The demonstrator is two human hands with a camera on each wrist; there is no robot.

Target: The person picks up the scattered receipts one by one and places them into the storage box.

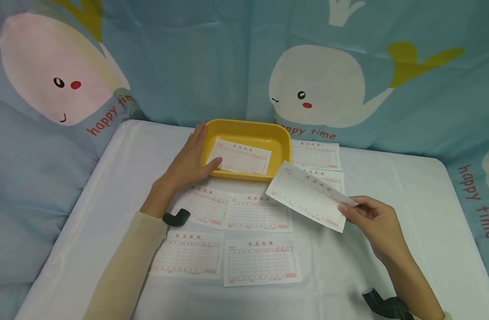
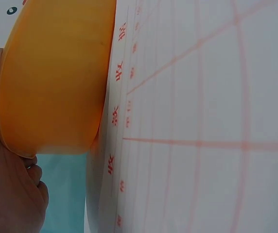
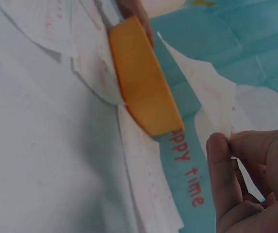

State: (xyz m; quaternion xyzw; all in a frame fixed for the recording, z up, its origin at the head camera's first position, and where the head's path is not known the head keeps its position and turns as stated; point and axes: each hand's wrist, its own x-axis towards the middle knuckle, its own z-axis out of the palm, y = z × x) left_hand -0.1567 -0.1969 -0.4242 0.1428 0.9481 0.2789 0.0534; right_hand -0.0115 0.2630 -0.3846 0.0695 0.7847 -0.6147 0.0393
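A yellow plastic tray [image 1: 244,175] stands at the far side of the white table, with one printed slip [image 1: 244,156] lying in it. My left hand [image 1: 187,156] holds the tray's left end, its thumb over the front rim and its fingers along the outer side. In the right hand [image 1: 372,222], thumb and fingers pinch the right end of a loose paper slip [image 1: 308,195] with red print. That slip is raised and tilted above the table, its left corner near the tray's front right corner. The right wrist view shows the pinched paper [image 3: 207,90] bending upward.
Several matching slips lie on the table: one at front [image 1: 262,262], one left of it [image 1: 188,255], others near the tray's front and right side [image 1: 315,154]. A blue whale-print cloth [image 1: 212,66] hangs behind the table. Both wrists wear black bands [image 1: 176,218].
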